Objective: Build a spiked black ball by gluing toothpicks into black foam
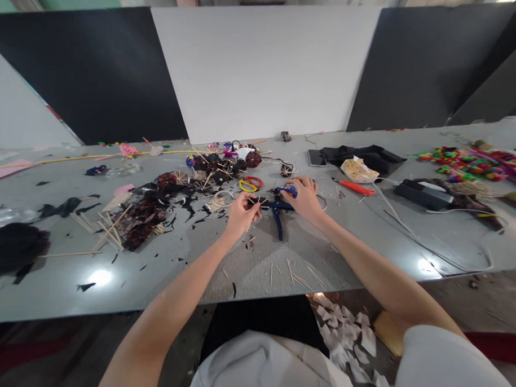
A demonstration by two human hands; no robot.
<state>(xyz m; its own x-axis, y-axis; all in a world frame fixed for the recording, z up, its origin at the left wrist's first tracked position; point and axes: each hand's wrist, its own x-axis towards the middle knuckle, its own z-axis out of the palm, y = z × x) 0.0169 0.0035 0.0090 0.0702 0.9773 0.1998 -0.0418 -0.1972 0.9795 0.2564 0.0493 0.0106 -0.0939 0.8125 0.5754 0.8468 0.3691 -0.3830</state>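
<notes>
My left hand [240, 214] pinches a small dark piece with thin pale sticks [257, 203] fanning out of it. Just to its right, my right hand [304, 196] is closed around the blue glue gun [288, 190], whose dark nozzle points left toward the piece. A dark blue handle-like part [278, 222] hangs down between the hands, over the table. Behind my left hand lie a red ring and a yellow ring [250, 185]. A white ring [223, 198] rests to the left of them.
Dark round pieces with sticks [223, 171] and black scraps cover the left-centre table [239, 273]. Loose sticks lie near the front edge. To the right are a phone [316, 157], an orange cutter [356, 187], a black box [423, 195] with white cable, and colourful bundles [472, 162].
</notes>
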